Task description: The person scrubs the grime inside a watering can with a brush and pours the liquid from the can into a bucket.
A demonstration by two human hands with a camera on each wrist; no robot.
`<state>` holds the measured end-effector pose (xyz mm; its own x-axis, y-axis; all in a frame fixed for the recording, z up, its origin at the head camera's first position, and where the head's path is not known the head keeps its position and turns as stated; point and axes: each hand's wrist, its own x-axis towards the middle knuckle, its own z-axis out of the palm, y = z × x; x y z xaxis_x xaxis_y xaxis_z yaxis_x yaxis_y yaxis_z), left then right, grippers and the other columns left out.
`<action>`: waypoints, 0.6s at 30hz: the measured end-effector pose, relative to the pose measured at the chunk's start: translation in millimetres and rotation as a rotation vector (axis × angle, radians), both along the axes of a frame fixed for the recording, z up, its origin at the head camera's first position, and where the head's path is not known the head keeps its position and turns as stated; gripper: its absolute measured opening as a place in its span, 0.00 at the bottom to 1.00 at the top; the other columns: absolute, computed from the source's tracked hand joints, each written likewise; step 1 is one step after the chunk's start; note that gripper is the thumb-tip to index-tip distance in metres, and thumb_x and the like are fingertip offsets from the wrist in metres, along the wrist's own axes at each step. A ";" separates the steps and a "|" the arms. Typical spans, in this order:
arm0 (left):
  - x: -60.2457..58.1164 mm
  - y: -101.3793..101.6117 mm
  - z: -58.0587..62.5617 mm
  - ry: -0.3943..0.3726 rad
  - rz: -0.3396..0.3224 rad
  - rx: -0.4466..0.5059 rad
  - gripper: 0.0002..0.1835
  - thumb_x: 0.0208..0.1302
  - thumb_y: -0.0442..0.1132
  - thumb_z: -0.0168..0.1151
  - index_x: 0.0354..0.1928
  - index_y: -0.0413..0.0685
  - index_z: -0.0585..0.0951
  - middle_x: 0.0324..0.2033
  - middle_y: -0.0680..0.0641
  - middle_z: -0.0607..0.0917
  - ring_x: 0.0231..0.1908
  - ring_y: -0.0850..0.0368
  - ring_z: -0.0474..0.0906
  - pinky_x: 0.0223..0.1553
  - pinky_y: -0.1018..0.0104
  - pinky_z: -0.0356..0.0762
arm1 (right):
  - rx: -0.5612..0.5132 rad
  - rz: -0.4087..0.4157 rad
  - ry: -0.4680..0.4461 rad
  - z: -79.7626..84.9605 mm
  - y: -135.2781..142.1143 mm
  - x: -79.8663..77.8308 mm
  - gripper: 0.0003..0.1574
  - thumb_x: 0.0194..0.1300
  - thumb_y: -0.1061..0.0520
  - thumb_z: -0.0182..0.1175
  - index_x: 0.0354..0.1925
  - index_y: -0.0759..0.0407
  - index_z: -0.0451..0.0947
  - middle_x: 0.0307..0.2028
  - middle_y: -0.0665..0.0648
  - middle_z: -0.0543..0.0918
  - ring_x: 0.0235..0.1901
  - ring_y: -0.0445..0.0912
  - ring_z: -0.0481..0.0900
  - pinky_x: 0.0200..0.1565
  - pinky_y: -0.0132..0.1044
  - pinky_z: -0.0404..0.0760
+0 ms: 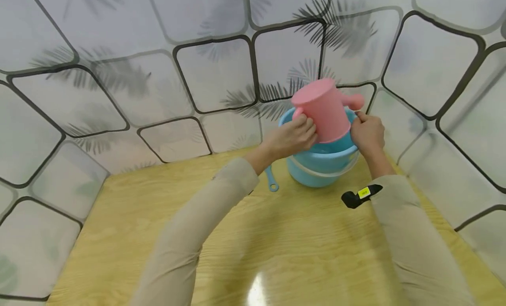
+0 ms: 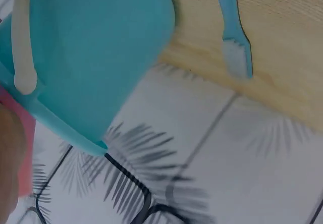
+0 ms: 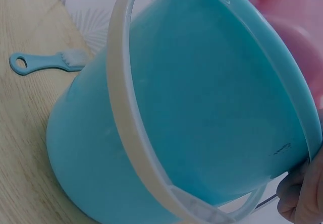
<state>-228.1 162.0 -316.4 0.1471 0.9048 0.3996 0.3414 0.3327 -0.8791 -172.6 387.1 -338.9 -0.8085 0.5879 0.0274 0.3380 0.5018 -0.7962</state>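
Observation:
A pink watering can [image 1: 326, 110] is tipped over the blue bucket [image 1: 316, 169], with its flat round end up and its spout to the right. My left hand [image 1: 294, 134] grips the can by its handle, on the left side. At the bucket's right rim my right hand [image 1: 368, 131] holds on, close under the can's spout. In the right wrist view its curled fingers [image 3: 295, 196] are at the rim. The bucket's white carrying handle [image 3: 121, 82] hangs down along its front. The can hides much of the bucket's inside.
A blue brush [image 3: 48, 61] with white bristles lies on the wooden table [image 1: 158, 222], just left of the bucket. Patterned wall covering [image 1: 221, 73] rises behind the table and along both sides. The bucket stands near the back right corner.

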 end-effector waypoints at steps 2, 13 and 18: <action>-0.7 -1.6 0.2 0.002 0.005 -0.005 0.21 0.75 0.27 0.36 0.31 0.53 0.77 0.29 0.52 0.79 0.33 0.56 0.71 0.43 0.64 0.65 | -0.005 0.002 0.005 0.2 -1.6 -1.3 0.31 0.73 0.51 0.37 0.69 0.45 0.70 0.67 0.61 0.72 0.66 0.61 0.69 0.56 0.63 0.71; 3.7 -4.4 8.5 -0.047 0.021 0.061 0.20 0.75 0.28 0.37 0.26 0.53 0.73 0.25 0.51 0.77 0.30 0.55 0.70 0.39 0.63 0.65 | -0.002 0.004 -0.001 -0.1 -2.7 -1.5 0.30 0.73 0.50 0.37 0.69 0.45 0.71 0.66 0.61 0.73 0.65 0.61 0.70 0.56 0.63 0.72; 7.7 -1.6 5.6 -0.172 0.002 0.183 0.22 0.79 0.37 0.39 0.23 0.54 0.71 0.19 0.52 0.73 0.22 0.57 0.67 0.30 0.65 0.65 | -0.005 -0.003 -0.005 0.3 -2.0 -1.6 0.31 0.74 0.50 0.37 0.70 0.45 0.69 0.68 0.61 0.71 0.66 0.61 0.69 0.58 0.63 0.70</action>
